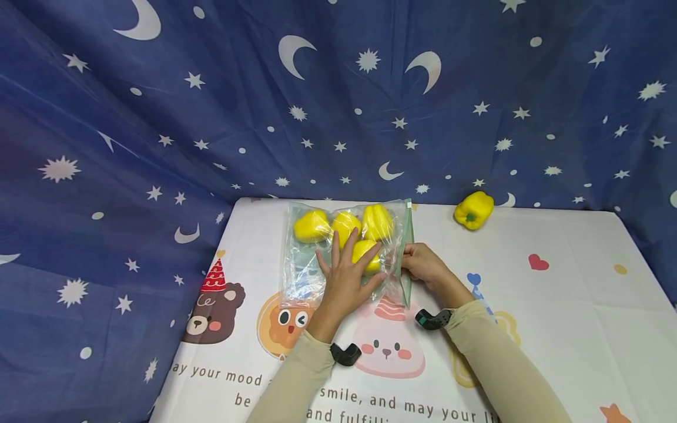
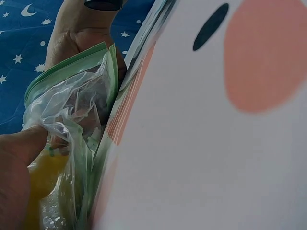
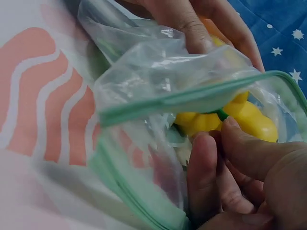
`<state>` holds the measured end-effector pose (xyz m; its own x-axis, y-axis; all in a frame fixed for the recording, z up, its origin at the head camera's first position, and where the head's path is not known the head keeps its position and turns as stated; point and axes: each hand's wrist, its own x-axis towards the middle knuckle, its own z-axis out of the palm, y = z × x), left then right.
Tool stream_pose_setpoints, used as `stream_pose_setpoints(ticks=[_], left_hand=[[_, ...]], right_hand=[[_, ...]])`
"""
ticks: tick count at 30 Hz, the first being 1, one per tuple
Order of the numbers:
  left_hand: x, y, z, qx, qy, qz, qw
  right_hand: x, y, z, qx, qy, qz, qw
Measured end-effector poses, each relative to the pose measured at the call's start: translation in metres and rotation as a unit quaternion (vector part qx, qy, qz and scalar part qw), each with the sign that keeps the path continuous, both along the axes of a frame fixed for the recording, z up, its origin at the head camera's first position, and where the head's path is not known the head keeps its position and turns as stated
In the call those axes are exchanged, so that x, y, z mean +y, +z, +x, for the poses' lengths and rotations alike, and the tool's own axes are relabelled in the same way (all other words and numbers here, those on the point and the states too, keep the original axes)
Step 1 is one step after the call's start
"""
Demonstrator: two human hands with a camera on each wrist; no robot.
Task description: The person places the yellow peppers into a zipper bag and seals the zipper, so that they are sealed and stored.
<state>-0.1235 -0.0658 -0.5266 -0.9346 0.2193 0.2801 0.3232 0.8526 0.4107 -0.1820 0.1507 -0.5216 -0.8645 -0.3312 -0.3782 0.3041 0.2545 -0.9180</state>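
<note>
A clear zip bag [image 1: 302, 258] with a green zip edge lies flat, several yellow bell peppers [image 1: 312, 227] inside it. My left hand [image 1: 346, 279] presses on top of the bag with spread fingers, over the lowest pepper. At the bag's right-hand mouth is my right hand [image 1: 425, 264], its fingers curled. The right wrist view shows the thumb and fingers of the right hand [image 3: 240, 172] drawn together at the gaping mouth, near a pepper's green stem [image 3: 222, 115]; nothing shows held between them. Another yellow bell pepper [image 1: 474, 210] lies outside the bag, further right.
The white tablecloth [image 1: 576, 317] carries printed cartoon animals and lettering. A blue curtain [image 1: 338, 88] with moons and stars stands behind the table and along its left side. Black wrist bands [image 1: 433, 319] sit at both sleeves.
</note>
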Motion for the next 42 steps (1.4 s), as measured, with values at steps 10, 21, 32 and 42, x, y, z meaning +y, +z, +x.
stream_pose_setpoints(ticks=[10, 21, 32, 42], left_hand=[[-0.001, -0.002, 0.0, 0.002, 0.0, -0.002, 1.0], [-0.004, -0.005, 0.001, -0.002, -0.001, 0.01, 0.9999], [-0.003, -0.003, 0.0, -0.02, 0.0, 0.005, 0.9998], [-0.002, -0.005, 0.0, -0.011, 0.002, 0.001, 0.9999]], right_hand=[[0.018, 0.006, 0.004, -0.018, 0.0, 0.012, 0.9998], [0.07, 0.038, -0.006, 0.015, -0.05, 0.092, 0.9944], [0.114, 0.059, -0.029, 0.152, -0.267, 0.226, 0.9244], [0.126, 0.041, -0.052, 0.155, -0.25, 0.294, 0.9091]])
